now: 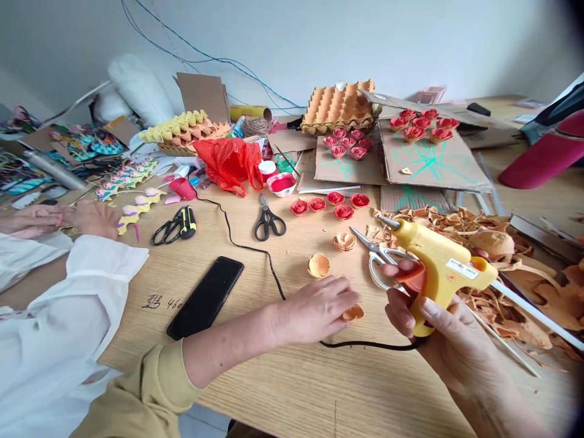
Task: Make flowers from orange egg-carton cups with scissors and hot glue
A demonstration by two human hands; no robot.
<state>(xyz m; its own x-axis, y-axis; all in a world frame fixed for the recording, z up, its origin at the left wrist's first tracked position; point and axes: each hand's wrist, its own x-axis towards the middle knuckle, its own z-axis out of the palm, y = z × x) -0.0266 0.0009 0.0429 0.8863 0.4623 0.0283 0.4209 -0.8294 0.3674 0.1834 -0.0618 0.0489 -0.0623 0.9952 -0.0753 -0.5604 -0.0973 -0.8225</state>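
My right hand [451, 340] is wrapped around the handle of a yellow hot glue gun [438, 249], its nozzle pointing up and left. A white glue stick [538, 310] sticks out of the gun's back end. Low over the table, my left hand [314, 310] has its fingers curled on a small orange egg-carton flower [354, 313], partly covered by them. Just beyond stand an unpainted petal cup [319, 265] and another unpainted flower [344, 241]. White-handled scissors [381, 258] lie behind the gun hand. Several red roses [344, 212] sit farther back.
A heap of carton scraps [493, 261] covers the right side. A black phone [205, 297], black scissors [269, 222] and a red paint bowl [281, 184] lie on the table. The gun's black cord [365, 344] crosses the tabletop. At left, a co-worker's hands [95, 219] handle painted pieces.
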